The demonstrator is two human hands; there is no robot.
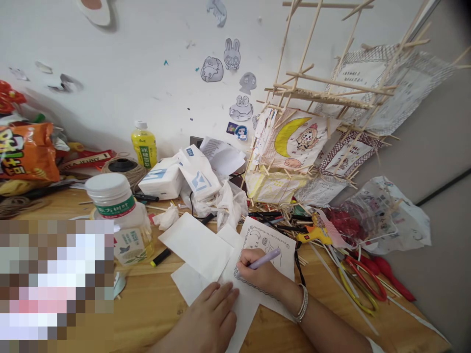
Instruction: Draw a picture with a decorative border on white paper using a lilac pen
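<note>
Surrounding drawn sheet (pixel 274 239): papers (pixel 196 245); glue gun (pixel 317 234); jar (pixel 127 235)

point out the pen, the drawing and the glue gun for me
Pen (pixel 266 258): head view, on the middle of its visible purple barrel.
Drawing (pixel 275 241): head view, on the upper part of its sheet.
Glue gun (pixel 315 235): head view, on its yellow body.

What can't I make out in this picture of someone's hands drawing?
Head view: part of the drawing, hidden under the right hand holding a purple pen.
Head view: part of the white paper, covered by the left hand.
Head view: lower left area, masked by coarse blocks.
Head view: writing on the upper paper panel, too small to read.
Head view: left forearm, cut off by the bottom edge.
</note>
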